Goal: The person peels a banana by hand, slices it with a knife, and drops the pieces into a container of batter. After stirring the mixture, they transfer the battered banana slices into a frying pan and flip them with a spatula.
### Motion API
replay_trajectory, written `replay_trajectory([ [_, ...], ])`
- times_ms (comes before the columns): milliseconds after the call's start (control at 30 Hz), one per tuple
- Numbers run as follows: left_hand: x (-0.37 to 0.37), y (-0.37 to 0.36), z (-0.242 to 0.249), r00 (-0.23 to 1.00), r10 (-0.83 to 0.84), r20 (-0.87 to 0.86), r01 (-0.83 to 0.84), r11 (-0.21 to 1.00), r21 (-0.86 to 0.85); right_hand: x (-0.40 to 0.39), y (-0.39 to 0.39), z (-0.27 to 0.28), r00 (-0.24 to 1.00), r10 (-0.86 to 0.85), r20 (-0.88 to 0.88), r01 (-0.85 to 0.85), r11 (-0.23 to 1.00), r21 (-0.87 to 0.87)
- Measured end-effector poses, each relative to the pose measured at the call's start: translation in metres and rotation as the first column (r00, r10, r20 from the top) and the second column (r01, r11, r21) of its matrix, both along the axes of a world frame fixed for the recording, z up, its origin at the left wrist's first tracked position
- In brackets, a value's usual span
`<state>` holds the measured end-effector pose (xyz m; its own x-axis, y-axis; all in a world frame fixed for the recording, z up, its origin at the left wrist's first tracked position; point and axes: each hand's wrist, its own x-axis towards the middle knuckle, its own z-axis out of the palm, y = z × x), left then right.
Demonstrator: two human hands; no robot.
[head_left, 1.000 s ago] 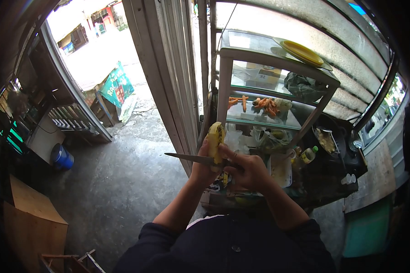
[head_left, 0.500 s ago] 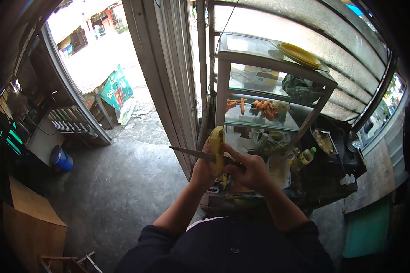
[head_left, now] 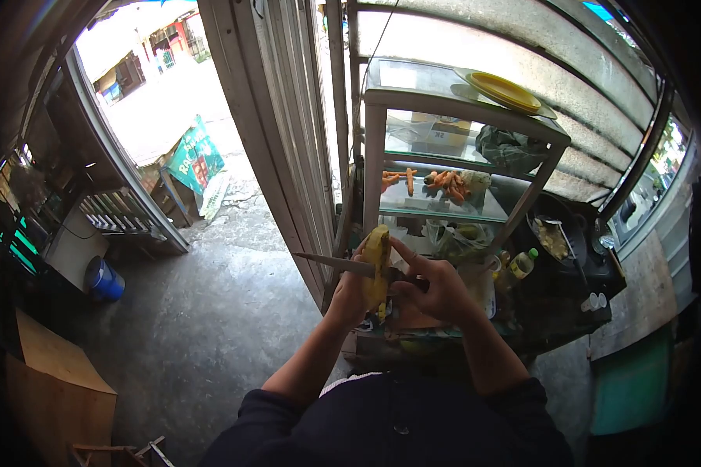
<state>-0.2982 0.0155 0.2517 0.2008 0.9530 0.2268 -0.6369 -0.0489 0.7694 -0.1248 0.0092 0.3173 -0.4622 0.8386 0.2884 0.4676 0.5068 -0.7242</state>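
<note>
A single head-worn camera is looking forward and steeply down over the person's own chest and forearms, with a wide fisheye bend darkening the corners. It is sitting close above the glass shelf cabinet [head_left: 444, 156], which is filling the upper middle. Left of the cabinet it is taking in the concrete floor [head_left: 210, 311] and an open doorway; right of the cabinet, a cluttered counter [head_left: 568, 296].

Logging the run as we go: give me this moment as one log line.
left hand: grips yellow fruit, upright | right hand: holds knife, blade across fruit, tip pointing left | behind: glass cabinet with carrots, yellow plate on top
</note>
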Motion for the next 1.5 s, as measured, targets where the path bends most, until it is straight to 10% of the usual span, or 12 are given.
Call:
replay_trajectory([
  [567, -0.006, 0.003, -0.018, 0.985, -0.126, -0.117, 0.128, 0.992, 0.007, 0.001, 0.006, -0.017, 0.993, -0.014, -0.114, 0.047, 0.956, 0.291],
  [667, -0.005, 0.005, -0.027, 0.974, -0.126, -0.186, 0.143, 0.986, 0.083, 0.002, -0.006, -0.001, 0.980, -0.136, -0.148, 0.133, 0.991, -0.030],
  [933, 0.003, 0.007, -0.028, 0.941, -0.338, -0.028, 0.339, 0.934, 0.110, 0.009, -0.005, -0.013, 0.972, -0.211, 0.102, 0.191, 0.965, 0.180],
  [1033, 0.010, 0.006, -0.030, 0.978, -0.205, -0.026, 0.206, 0.976, 0.070, 0.009, -0.006, -0.016, 0.981, -0.191, 0.038, 0.183, 0.971, 0.155],
  [1100, 0.012, 0.005, -0.020, 0.937, 0.032, -0.347, 0.007, 0.994, 0.110, 0.010, -0.008, -0.011, 0.984, -0.173, 0.032, 0.166, 0.974, 0.153],
  [1500, -0.001, 0.005, -0.041, 0.973, 0.056, -0.225, -0.048, 0.998, 0.041, 0.003, 0.009, -0.019, 0.981, -0.064, -0.180, 0.077, 0.995, 0.064],
])
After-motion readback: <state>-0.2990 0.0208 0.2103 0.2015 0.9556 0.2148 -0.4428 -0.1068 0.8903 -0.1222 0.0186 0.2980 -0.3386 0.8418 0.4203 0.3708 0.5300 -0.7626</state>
